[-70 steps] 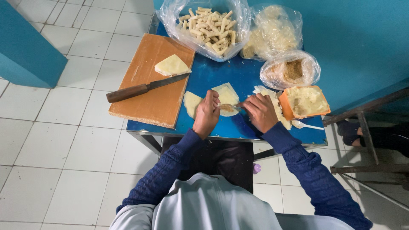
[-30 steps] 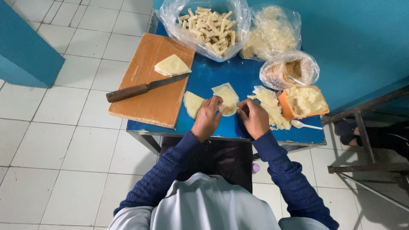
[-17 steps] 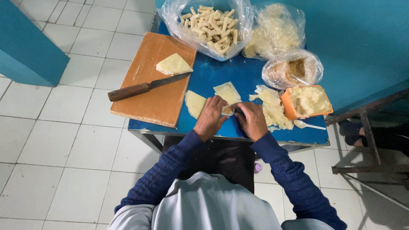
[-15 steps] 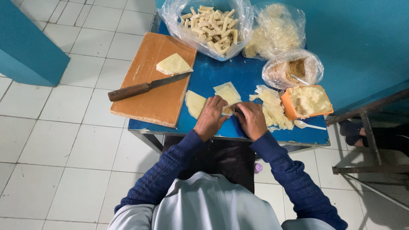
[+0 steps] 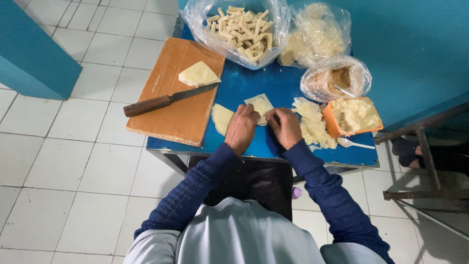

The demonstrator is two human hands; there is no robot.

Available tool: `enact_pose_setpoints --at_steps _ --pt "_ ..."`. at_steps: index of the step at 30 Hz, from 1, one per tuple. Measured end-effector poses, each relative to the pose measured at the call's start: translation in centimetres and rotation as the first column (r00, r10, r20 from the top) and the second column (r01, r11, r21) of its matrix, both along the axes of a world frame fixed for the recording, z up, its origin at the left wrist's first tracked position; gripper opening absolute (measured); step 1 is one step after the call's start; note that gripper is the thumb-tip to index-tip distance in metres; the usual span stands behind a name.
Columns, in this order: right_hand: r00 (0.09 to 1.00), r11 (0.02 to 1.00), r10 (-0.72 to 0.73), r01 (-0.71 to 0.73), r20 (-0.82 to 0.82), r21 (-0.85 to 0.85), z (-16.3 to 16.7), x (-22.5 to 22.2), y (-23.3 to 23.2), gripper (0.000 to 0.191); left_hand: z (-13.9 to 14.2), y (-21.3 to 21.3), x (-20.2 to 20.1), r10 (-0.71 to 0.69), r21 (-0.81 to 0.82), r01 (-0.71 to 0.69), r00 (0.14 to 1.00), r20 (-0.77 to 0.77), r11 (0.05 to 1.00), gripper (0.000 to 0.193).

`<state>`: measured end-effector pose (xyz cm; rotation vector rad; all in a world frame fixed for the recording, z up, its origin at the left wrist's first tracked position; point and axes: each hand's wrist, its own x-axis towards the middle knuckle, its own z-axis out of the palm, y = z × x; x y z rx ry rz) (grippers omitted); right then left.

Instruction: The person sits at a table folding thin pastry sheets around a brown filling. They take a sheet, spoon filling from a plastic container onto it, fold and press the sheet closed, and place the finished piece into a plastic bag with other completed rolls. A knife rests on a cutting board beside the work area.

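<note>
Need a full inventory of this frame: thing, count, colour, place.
pastry sheet: 1, pale yellow, on the table under both hands
second pastry sheet: 1, pale yellow, just left of the hands
stack of sheets: 1, pale yellow, right of the hands
cutting board: 1, brown wood, table's left part
folded sheets: 1 pile, pale yellow, on the board
knife: 1, brown handle, across the board
bag of rolled sticks: 1, clear, table's far edge
bag of pale pieces: 1, clear, far right
bag of crumbs: 1, clear, right
tub of filling: 1, orange, right
spoon: 1, white, beside the tub
table: 1, blue
left hand: on the sheet
right hand: on the sheet
</note>
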<state>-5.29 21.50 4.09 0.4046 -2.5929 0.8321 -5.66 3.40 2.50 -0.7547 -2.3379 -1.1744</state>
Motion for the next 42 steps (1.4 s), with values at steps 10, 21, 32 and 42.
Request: enact_pose_setpoints --at_steps 10,21,32,42 --pt "0.975 0.981 0.162 -0.143 -0.15 0.128 0.4 1.2 -0.2 0.01 0.6 0.1 -1.3 -0.084 0.095 0.07 0.984 0.156 0.993 0.011" --pt "0.975 0.968 0.209 -0.194 -0.081 0.159 1.5 1.0 0.0 0.013 -0.5 -0.1 -1.9 -0.142 0.055 0.136 0.982 0.122 0.989 0.004" --pt "0.979 0.968 0.2 -0.189 -0.049 0.166 0.8 -0.8 0.3 0.012 -0.2 -0.7 -2.5 -0.186 0.068 0.183 0.982 0.043 0.981 0.003" --pt "0.95 0.957 0.239 -0.194 -0.203 0.216 1.0 0.5 -0.3 0.014 -0.6 -0.5 -3.0 -0.175 0.041 0.173 0.983 0.05 0.984 0.005"
